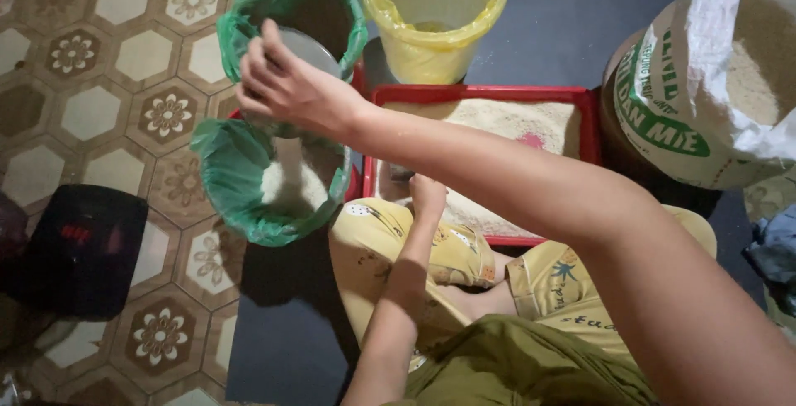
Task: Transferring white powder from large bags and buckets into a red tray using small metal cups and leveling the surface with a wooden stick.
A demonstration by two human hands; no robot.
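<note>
Head view: right hand (pixel 286 82) clasped a round metal cup (pixel 308 51) by its rim, tipped over a green-lined bucket (pixel 222 175) holding white rice (pixel 286 186). Cup judged rigid, smooth, fairly light; rim grip suited it. Left hand (pixel 428 196) rested at the red tray (pixel 485 92); its grip could not be told.

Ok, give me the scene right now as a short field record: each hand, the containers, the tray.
right hand: grips a metal cup, tipped over the near green-lined bucket
left hand: low at the tray's near edge; grip cannot be told
near bucket: white grain inside
far green-lined bucket: behind the cup
yellow-lined bucket: behind the tray
red tray: spread with pale grain
sack: open, at right
</note>
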